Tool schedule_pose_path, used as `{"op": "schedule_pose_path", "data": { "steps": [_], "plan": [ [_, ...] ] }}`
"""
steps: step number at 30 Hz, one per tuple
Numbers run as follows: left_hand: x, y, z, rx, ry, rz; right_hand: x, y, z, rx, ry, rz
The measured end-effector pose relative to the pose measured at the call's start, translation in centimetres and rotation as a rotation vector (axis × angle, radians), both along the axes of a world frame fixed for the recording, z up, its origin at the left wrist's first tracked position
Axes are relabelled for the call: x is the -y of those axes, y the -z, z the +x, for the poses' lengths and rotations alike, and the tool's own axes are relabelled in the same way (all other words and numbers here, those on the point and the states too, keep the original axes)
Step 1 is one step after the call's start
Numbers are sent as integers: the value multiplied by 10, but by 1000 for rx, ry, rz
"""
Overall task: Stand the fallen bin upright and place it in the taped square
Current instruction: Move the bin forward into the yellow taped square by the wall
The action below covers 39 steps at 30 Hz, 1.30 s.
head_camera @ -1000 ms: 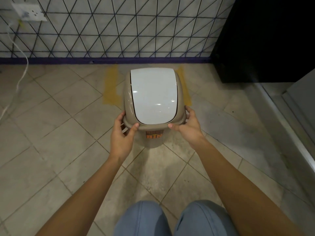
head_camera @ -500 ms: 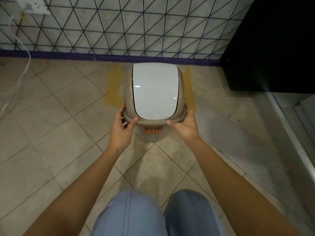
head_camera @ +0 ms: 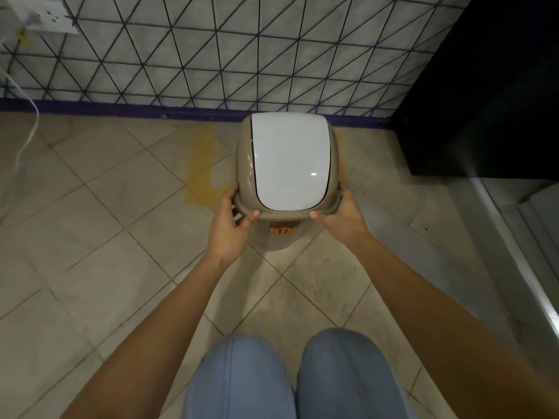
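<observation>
The bin (head_camera: 287, 164) is beige with a white swing lid and an orange label on its front. It is upright and sits close to the tiled wall. My left hand (head_camera: 231, 225) grips the rim at its near left corner. On the near right corner of the rim is my right hand (head_camera: 344, 217), also gripping. Yellow tape (head_camera: 199, 170) of the square shows on the floor to the bin's left, and a thin strip of it at the bin's right. The bin covers the rest of the square, so I cannot tell whether its base touches the floor.
A black cabinet (head_camera: 484, 86) stands at the right against the wall. A metal threshold (head_camera: 520, 267) runs along the floor at the right. At the far left, a white cable (head_camera: 28, 137) hangs from a wall socket (head_camera: 45, 16). My knees (head_camera: 296, 379) are at the bottom.
I have carried the bin farther from me and closer to the wall, over the yellow tape. Both hands have kept their grip on the rim.
</observation>
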State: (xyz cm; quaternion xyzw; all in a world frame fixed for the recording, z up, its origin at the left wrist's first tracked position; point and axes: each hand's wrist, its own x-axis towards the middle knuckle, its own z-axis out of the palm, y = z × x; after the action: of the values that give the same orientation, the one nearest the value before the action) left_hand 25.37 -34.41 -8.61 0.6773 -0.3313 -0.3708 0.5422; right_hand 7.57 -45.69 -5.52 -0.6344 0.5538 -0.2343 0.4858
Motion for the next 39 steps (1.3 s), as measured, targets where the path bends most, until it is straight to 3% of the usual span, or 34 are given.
{"op": "schedule_pose_path", "data": {
  "steps": [11, 18, 22, 25, 39],
  "plan": [
    [41, -1, 19, 35, 28, -50, 43, 11, 13, 23, -20, 5],
    [62, 1, 29, 77, -15, -65, 53, 11, 24, -112, -15, -241],
    [67, -2, 30, 366, -121, -89, 51, 7, 30, -73, -44, -343],
    [71, -3, 27, 622, -88, -185, 56, 4, 31, -66, -73, -380],
    [121, -10, 46, 706, -81, -131, 113, 3, 55, -22, -92, -320]
  ]
}}
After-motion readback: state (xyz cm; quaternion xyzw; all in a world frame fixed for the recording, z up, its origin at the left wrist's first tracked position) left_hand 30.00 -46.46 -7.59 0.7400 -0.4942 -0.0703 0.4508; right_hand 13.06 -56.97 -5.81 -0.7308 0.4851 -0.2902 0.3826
